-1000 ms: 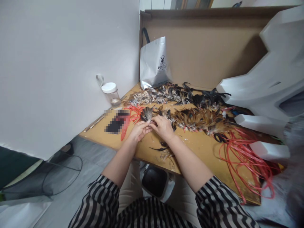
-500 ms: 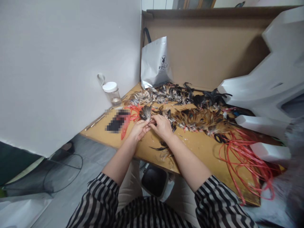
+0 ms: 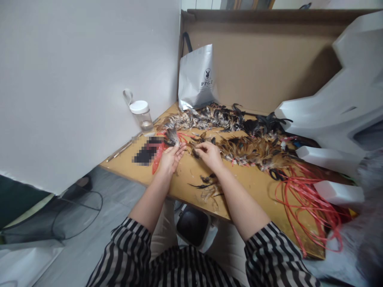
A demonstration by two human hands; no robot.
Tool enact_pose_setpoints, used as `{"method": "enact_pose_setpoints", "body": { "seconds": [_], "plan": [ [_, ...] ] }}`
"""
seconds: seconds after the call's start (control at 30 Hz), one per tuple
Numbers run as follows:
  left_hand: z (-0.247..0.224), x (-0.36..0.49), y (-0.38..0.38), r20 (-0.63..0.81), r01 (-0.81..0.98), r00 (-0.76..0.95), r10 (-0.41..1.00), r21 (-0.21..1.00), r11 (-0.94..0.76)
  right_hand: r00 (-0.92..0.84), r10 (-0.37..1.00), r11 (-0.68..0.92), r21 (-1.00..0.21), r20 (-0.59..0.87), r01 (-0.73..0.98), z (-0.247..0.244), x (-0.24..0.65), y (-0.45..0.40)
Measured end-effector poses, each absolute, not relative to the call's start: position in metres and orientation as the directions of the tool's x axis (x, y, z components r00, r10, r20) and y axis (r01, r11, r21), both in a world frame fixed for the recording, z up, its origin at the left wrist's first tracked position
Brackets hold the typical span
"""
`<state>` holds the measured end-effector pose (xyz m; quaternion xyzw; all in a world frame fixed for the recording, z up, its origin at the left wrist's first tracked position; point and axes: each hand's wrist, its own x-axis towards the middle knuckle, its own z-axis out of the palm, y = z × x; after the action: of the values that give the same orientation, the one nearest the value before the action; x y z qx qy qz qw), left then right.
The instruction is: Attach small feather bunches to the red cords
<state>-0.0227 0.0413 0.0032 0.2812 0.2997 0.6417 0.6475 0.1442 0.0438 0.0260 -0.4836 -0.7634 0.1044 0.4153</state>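
Note:
My left hand [image 3: 171, 158] is closed on a small bunch of feathers [image 3: 171, 136], dark grey with pale quill ends, whose tips fan out above the fingers. Just to its right, apart from it, my right hand [image 3: 210, 155] has thumb and fingertips pinched together; whatever is between them is too small to make out. Behind the right hand lies a row of brown feathers [image 3: 254, 149], tied in places with red strands. Loose dark feathers [image 3: 209, 187] lie on the yellow table [image 3: 185, 187] near its front edge.
A longer row of mixed feathers [image 3: 206, 117] lies farther back, before a silver bag [image 3: 196, 79]. A lidded jar [image 3: 142, 115] stands at left. Red plastic strips [image 3: 305, 207] and black-handled scissors [image 3: 277, 174] lie at right, near white foam pieces [image 3: 338, 192]. A bin [image 3: 193, 226] sits below.
My hands were together at the feather bunch and have drawn apart. The left hand with the bunch has shifted left; the right hand has moved slightly right.

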Motion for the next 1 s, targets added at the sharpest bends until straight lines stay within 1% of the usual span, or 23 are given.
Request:
{"method": "enact_pose_setpoints", "body": {
  "seconds": [0.07, 0.13, 0.2, 0.27, 0.33, 0.43, 0.5, 0.57, 0.63, 0.67, 0.7, 0.77, 0.83, 0.87, 0.93, 1.0],
  "plan": [
    [0.002, -0.026, 0.044, -0.04, -0.685, -0.06, 0.997, 0.729, -0.012, -0.164, 0.86, 0.448, -0.559, 0.483, 0.698, 0.024, 0.15, 0.047],
    [0.001, -0.028, 0.046, -0.042, -0.692, -0.074, 0.996, 0.722, -0.021, -0.174, 0.899, 0.378, -0.514, 0.401, 0.77, 0.025, 0.152, 0.045],
    [0.001, -0.028, 0.046, -0.04, -0.697, -0.072, 0.997, 0.717, -0.021, -0.198, 0.936, 0.311, -0.425, 0.29, 0.85, 0.027, 0.151, 0.041],
    [0.001, -0.027, 0.045, -0.04, -0.703, -0.074, 0.996, 0.711, -0.024, -0.218, 0.958, 0.267, -0.306, 0.186, 0.914, 0.031, 0.146, 0.035],
    [0.002, -0.027, 0.045, -0.042, -0.708, -0.082, 0.996, 0.705, -0.028, -0.231, 0.966, 0.25, -0.193, 0.119, 0.949, 0.034, 0.141, 0.031],
    [0.004, -0.028, 0.044, -0.044, -0.723, -0.115, 0.992, 0.689, -0.053, -0.233, 0.97, 0.239, -0.087, 0.076, 0.967, 0.035, 0.135, 0.029],
    [0.006, -0.029, 0.044, -0.04, -0.735, -0.15, 0.988, 0.673, -0.084, -0.23, 0.97, 0.235, -0.066, 0.074, 0.97, 0.033, 0.133, 0.031],
    [0.007, -0.03, 0.045, -0.035, -0.744, -0.18, 0.983, 0.658, -0.113, -0.216, 0.974, 0.222, -0.082, 0.074, 0.972, 0.031, 0.134, 0.032],
    [0.008, -0.031, 0.045, -0.032, -0.752, -0.2, 0.979, 0.646, -0.132, -0.197, 0.977, 0.207, -0.143, 0.077, 0.968, 0.029, 0.137, 0.033],
    [0.008, -0.032, 0.045, -0.033, -0.755, -0.206, 0.978, 0.641, -0.137, -0.193, 0.978, 0.205, -0.196, 0.082, 0.959, 0.029, 0.139, 0.034],
    [0.008, -0.032, 0.045, -0.035, -0.758, -0.21, 0.977, 0.637, -0.14, -0.196, 0.977, 0.211, -0.27, 0.083, 0.94, 0.028, 0.141, 0.035],
    [0.007, -0.033, 0.046, -0.037, -0.758, -0.212, 0.977, 0.636, -0.141, -0.221, 0.973, 0.225, -0.473, 0.065, 0.852, 0.028, 0.145, 0.037],
    [0.006, -0.032, 0.046, -0.039, -0.748, -0.201, 0.979, 0.651, -0.128, -0.241, 0.97, 0.192, -0.7, 0.029, 0.688, 0.029, 0.149, 0.039],
    [0.006, -0.032, 0.046, -0.042, -0.74, -0.182, 0.982, 0.664, -0.109, -0.237, 0.971, 0.156, -0.793, 0.015, 0.589, 0.03, 0.149, 0.04],
    [0.005, -0.029, 0.045, -0.051, -0.714, -0.123, 0.991, 0.698, -0.053, -0.182, 0.983, 0.077, -0.913, 0.003, 0.4, 0.031, 0.149, 0.041],
    [0.005, -0.026, 0.042, -0.055, -0.675, -0.052, 0.997, 0.738, 0.006, -0.126, 0.992, 0.02, -0.97, -0.011, 0.243, 0.033, 0.147, 0.041]
  ]
}}
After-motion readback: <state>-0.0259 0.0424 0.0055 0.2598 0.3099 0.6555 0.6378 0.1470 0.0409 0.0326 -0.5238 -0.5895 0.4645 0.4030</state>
